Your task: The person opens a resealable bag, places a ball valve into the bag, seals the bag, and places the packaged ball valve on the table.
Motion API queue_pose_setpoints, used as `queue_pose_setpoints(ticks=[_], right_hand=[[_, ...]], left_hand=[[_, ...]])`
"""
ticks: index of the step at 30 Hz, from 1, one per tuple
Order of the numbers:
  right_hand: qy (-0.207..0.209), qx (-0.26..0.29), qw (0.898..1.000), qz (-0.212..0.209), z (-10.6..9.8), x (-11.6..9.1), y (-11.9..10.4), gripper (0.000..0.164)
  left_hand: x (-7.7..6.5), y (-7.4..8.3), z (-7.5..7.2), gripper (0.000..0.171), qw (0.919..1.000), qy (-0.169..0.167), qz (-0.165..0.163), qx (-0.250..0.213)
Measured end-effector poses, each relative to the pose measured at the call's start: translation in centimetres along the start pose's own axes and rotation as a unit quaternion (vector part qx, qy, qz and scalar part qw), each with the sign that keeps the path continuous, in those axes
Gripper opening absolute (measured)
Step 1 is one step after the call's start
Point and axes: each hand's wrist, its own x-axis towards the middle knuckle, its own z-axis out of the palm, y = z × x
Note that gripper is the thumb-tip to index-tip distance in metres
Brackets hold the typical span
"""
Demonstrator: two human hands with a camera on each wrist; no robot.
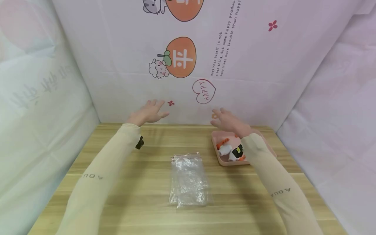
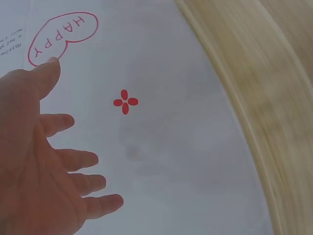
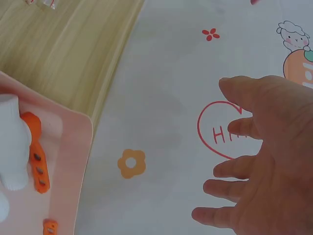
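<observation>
My left hand (image 1: 148, 112) hovers near the back edge of the table, its fingers spread and holding nothing; the left wrist view shows its palm (image 2: 39, 171) and separated fingers. My right hand (image 1: 229, 121) is held out above the far side of a pink tray (image 1: 222, 162), also with spread fingers and nothing in them. In the tray lie white pieces (image 1: 225, 149), a black piece with a yellow mark (image 1: 238, 150) and orange strips with holes (image 3: 40, 166). My right forearm hides part of the tray. Clear plastic zip bags (image 1: 189, 181) lie flat in the middle of the table.
The wooden table (image 1: 141, 202) ends at a printed white cloth (image 1: 246, 98) hanging behind it. More pale cloth hangs along the left side (image 1: 38, 137) and the right side (image 1: 337, 130). A small black object (image 1: 139, 143) sits at my left cuff.
</observation>
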Motion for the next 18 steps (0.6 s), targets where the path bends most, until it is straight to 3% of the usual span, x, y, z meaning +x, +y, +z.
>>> queue_pose_setpoints(ticks=[7,12,18], right_hand=[[0.004,0.0,1.0,-0.015,1.1,0.0,-0.7,0.068],[0.014,-0.008,0.999,-0.043,2.3,0.2,-1.4,0.061],[0.02,-0.007,0.995,-0.095,3.7,0.6,-1.8,0.055]], left_hand=[[-0.4,0.1,0.9,0.075,0.9991,0.007,0.024,-0.033],[-0.6,0.8,1.6,0.073,0.997,0.017,0.058,-0.048],[-1.1,1.8,3.1,0.072,0.9964,0.024,0.067,-0.046]])
